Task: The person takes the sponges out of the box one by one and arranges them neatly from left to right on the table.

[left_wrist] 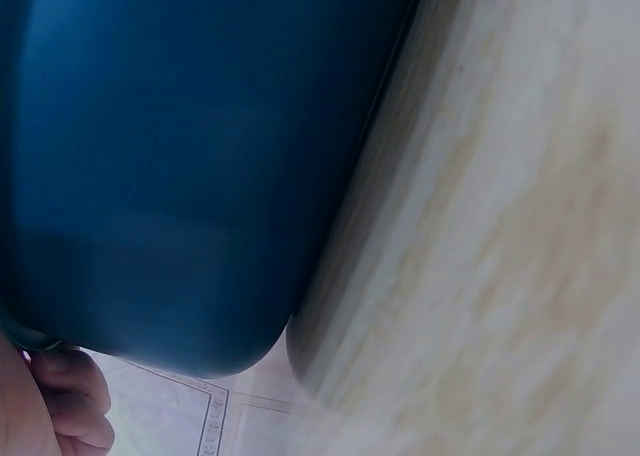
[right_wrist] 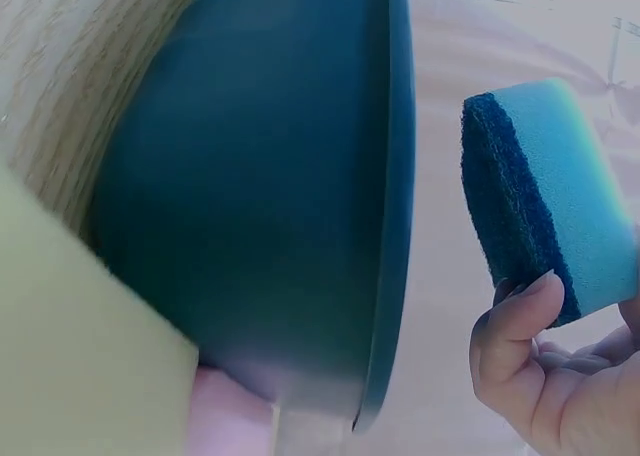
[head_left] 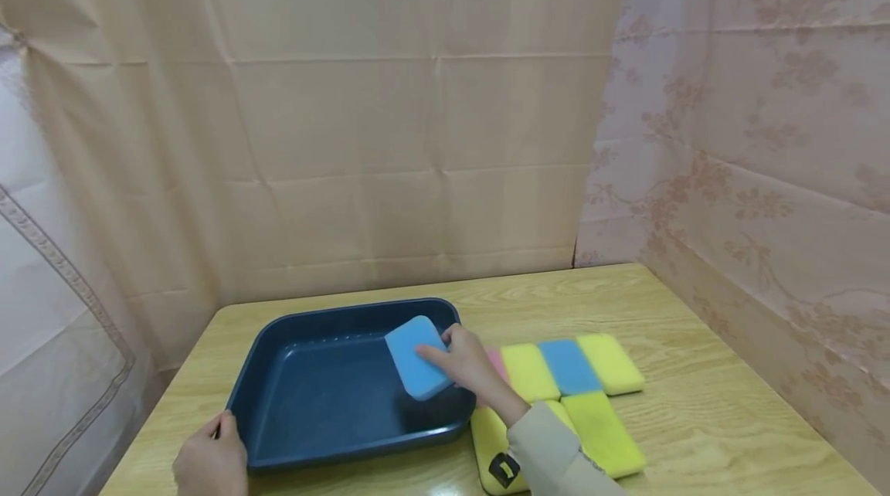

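Observation:
My right hand (head_left: 473, 365) holds a blue sponge (head_left: 416, 357) over the right side of a dark blue rectangular pan (head_left: 327, 395). In the right wrist view the sponge (right_wrist: 560, 186) shows a dark scouring layer on one face, with the fingers (right_wrist: 520, 326) gripping its lower end beyond the pan's rim (right_wrist: 400, 176). My left hand (head_left: 212, 457) grips the pan's rim at the near left corner. Only a few curled fingers (left_wrist: 75, 401) show in the left wrist view, beside the pan's outer wall (left_wrist: 170, 176).
Right of the pan, several sponges lie flat, close together: a pink one (head_left: 497, 365) partly hidden by my hand, a blue one (head_left: 570, 367), and yellow ones (head_left: 612, 365). They rest on a wood-grain table (head_left: 716, 411). Beige cloth (head_left: 389, 133) hangs behind it.

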A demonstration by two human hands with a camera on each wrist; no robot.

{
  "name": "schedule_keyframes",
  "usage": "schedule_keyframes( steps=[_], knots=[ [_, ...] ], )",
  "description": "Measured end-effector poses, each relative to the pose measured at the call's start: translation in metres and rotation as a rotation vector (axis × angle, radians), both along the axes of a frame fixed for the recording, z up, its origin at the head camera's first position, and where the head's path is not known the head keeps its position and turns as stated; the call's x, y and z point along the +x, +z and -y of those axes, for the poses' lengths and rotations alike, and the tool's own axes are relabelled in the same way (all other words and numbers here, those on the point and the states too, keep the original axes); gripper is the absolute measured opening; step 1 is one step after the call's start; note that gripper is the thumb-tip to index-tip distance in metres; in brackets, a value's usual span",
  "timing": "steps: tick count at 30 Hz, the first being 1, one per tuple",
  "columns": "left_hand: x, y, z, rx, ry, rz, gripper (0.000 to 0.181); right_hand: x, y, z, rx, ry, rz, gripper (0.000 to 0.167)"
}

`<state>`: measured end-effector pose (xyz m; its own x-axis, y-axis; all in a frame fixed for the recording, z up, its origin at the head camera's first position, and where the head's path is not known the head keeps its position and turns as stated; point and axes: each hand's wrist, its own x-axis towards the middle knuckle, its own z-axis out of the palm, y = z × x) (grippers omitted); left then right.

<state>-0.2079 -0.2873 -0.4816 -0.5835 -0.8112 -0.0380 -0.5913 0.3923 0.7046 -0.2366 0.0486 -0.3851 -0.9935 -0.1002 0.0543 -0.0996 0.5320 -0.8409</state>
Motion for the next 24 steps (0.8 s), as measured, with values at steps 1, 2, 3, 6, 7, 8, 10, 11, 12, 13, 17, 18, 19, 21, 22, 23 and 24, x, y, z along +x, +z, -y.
schedule_keyframes(
  steps=[1,2,3,6,7,8,10,11,12,13,17,18,19,21,22,23,24],
  knots=[
    [0.0,0.0,0.0,-0.007,0.005,0.005,0.042,0.002,0.001,-0.002,-0.001,0.002,-0.003,0.055],
    [0.0,0.0,0.0,-0.014,0.009,0.008,0.042,0.003,0.001,-0.004,-0.001,0.001,-0.005,0.057],
    [0.001,0.0,0.0,-0.011,0.006,-0.003,0.041,0.004,0.002,-0.006,0.0,0.0,-0.007,0.058],
    [0.0,-0.004,0.002,-0.03,0.009,-0.023,0.042,0.007,0.001,-0.011,0.005,-0.004,-0.01,0.058],
    [-0.001,-0.007,0.003,-0.035,0.01,-0.029,0.043,0.007,0.001,-0.013,0.006,-0.003,-0.012,0.057],
    [-0.003,-0.011,0.006,-0.042,0.011,-0.036,0.043,0.007,0.0,-0.015,0.0,-0.006,-0.009,0.055],
    [-0.007,-0.02,0.011,-0.05,0.018,-0.041,0.043,0.009,0.0,-0.018,0.005,-0.001,-0.025,0.052],
    [-0.009,-0.024,0.014,-0.055,0.02,-0.037,0.043,0.01,0.001,-0.02,0.006,0.001,-0.036,0.05],
    [-0.01,-0.027,0.016,-0.054,0.021,-0.039,0.044,0.011,0.001,-0.022,0.004,0.002,-0.044,0.048],
    [-0.011,-0.029,0.018,-0.052,0.022,-0.041,0.044,0.013,0.002,-0.024,0.002,0.001,-0.05,0.046],
    [-0.01,-0.027,0.017,-0.044,0.017,-0.044,0.045,0.016,0.004,-0.031,0.011,-0.025,-0.052,0.043],
    [-0.008,-0.023,0.015,-0.041,0.015,-0.043,0.045,0.017,0.004,-0.033,0.013,-0.03,-0.046,0.043],
    [-0.006,-0.018,0.011,-0.038,0.015,-0.04,0.044,0.018,0.003,-0.034,0.017,-0.033,-0.045,0.043],
    [0.0,-0.005,0.004,-0.038,0.008,-0.055,0.041,0.019,0.002,-0.037,0.017,-0.036,-0.04,0.044],
    [0.004,0.002,0.0,-0.037,0.003,-0.06,0.04,0.02,0.001,-0.039,0.013,-0.037,-0.039,0.044],
    [0.008,0.01,-0.006,-0.039,0.002,-0.059,0.04,0.02,0.0,-0.04,0.0,-0.036,-0.027,0.045],
    [0.011,0.017,-0.01,-0.037,-0.002,-0.064,0.039,0.021,0.0,-0.042,-0.01,-0.035,-0.02,0.045]
  ],
)
